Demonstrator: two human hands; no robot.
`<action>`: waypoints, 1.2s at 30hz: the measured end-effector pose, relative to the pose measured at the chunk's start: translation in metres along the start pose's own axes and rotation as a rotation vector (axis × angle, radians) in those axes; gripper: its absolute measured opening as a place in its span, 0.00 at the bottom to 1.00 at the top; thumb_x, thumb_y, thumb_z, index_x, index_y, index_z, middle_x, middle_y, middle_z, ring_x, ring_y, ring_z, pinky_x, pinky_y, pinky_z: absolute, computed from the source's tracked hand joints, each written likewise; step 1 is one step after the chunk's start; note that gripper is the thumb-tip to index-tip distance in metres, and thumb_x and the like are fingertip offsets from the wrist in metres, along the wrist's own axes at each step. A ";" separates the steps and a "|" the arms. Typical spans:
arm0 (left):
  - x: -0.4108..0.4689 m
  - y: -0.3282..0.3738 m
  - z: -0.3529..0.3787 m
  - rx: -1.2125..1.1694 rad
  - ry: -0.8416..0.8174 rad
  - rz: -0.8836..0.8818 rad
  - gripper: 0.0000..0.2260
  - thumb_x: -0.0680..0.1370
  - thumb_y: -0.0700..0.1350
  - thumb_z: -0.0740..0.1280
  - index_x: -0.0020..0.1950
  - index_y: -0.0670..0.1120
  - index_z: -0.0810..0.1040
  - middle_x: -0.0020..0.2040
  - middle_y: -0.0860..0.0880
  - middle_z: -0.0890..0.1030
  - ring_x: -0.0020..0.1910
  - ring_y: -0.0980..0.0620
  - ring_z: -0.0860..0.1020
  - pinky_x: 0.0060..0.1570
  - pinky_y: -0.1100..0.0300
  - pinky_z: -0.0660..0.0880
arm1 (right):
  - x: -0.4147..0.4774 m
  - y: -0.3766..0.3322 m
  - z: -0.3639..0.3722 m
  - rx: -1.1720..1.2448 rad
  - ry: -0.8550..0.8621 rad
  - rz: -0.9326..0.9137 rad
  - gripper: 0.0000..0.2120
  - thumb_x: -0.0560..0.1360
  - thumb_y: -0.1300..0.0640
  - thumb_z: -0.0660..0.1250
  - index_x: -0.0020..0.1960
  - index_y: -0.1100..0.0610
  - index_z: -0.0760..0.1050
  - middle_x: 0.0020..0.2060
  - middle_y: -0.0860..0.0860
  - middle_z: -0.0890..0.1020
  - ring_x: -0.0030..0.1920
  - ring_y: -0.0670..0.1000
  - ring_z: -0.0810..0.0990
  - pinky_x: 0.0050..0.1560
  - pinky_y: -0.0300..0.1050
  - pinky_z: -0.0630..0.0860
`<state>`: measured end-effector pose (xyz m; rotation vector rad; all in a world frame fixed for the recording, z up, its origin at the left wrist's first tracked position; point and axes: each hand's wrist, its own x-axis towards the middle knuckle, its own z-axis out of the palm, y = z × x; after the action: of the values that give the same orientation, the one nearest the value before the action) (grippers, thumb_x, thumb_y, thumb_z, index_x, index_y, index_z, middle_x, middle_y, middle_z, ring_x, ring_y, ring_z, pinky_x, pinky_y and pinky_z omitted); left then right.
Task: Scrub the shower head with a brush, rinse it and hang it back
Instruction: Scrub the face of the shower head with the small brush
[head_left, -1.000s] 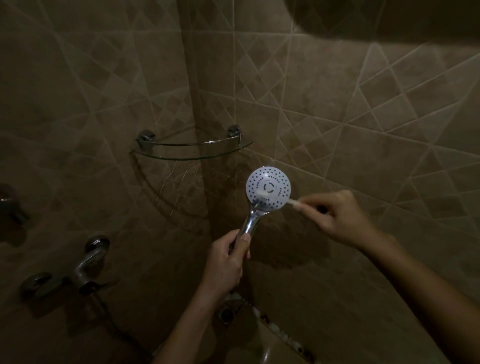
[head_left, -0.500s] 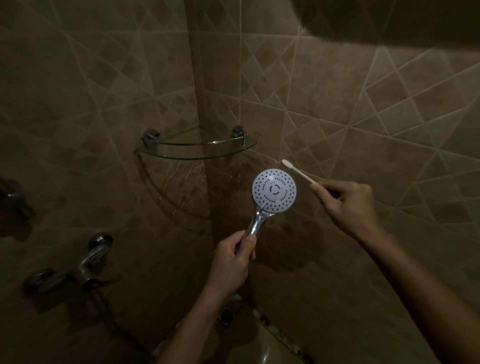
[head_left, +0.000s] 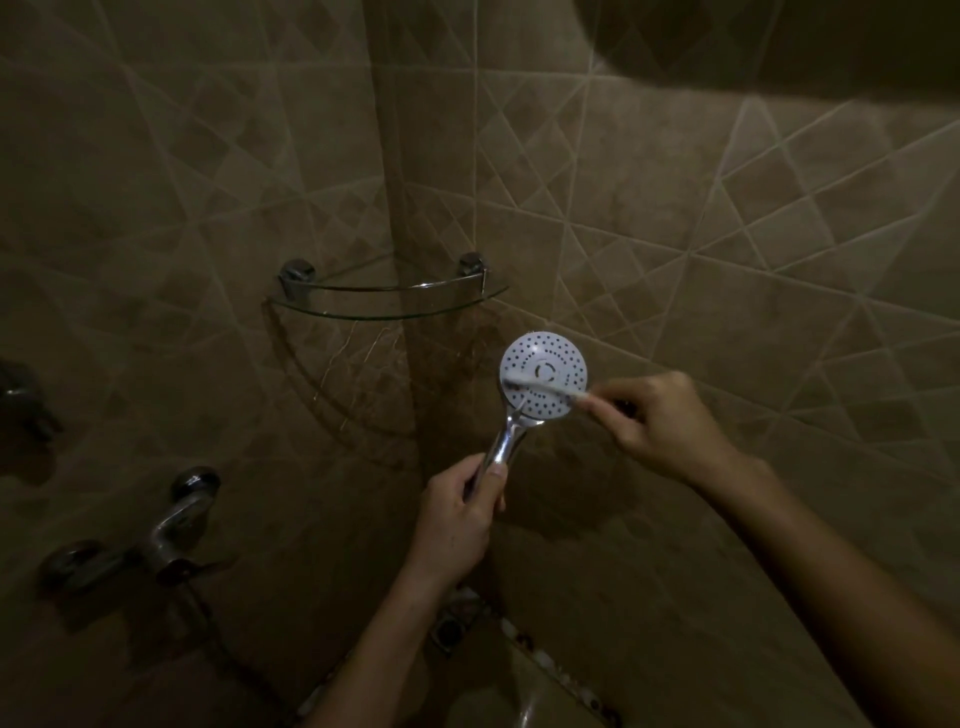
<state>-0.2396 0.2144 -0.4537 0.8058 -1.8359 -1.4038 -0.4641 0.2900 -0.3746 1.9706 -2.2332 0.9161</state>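
Dim brown tiled walls (head_left: 675, 218) meet in a corner and fill the frame; a dark shadow covers the upper right. A glass corner shelf (head_left: 387, 304) hangs at the centre, and a chrome tap (head_left: 156, 535) sits at the lower left, hard to make out. A floor drain (head_left: 449, 626) is partly hidden behind the left wrist. Just right of centre, the shower head (head_left: 544, 375) faces the camera, its chrome handle running down-left into the left hand (head_left: 457, 525), which is wrapped around it. The right hand (head_left: 660, 423) pinches a blurred white brush (head_left: 540, 387) lying almost horizontally across the face.
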 end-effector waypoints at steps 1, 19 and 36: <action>0.000 -0.001 0.000 0.006 0.002 -0.008 0.16 0.83 0.49 0.62 0.35 0.50 0.73 0.24 0.56 0.69 0.24 0.58 0.67 0.28 0.60 0.62 | 0.003 0.001 0.000 -0.003 0.124 0.037 0.09 0.79 0.51 0.68 0.55 0.52 0.85 0.35 0.47 0.85 0.30 0.45 0.81 0.30 0.45 0.80; 0.004 0.001 -0.009 0.161 0.040 0.063 0.14 0.82 0.46 0.63 0.36 0.51 0.74 0.30 0.55 0.73 0.30 0.60 0.70 0.31 0.70 0.65 | 0.024 -0.012 0.002 -0.071 0.218 0.077 0.09 0.80 0.52 0.68 0.52 0.55 0.85 0.32 0.46 0.83 0.27 0.41 0.77 0.26 0.30 0.68; 0.014 -0.003 -0.028 -0.069 -0.010 -0.044 0.16 0.83 0.49 0.61 0.36 0.48 0.73 0.22 0.54 0.68 0.21 0.59 0.65 0.23 0.64 0.60 | 0.031 0.006 0.015 0.008 0.301 0.009 0.10 0.78 0.53 0.68 0.54 0.54 0.85 0.34 0.46 0.84 0.30 0.42 0.80 0.31 0.42 0.80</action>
<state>-0.2247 0.1866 -0.4490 0.8093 -1.7769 -1.4929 -0.4704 0.2560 -0.3775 1.6923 -2.0740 1.1377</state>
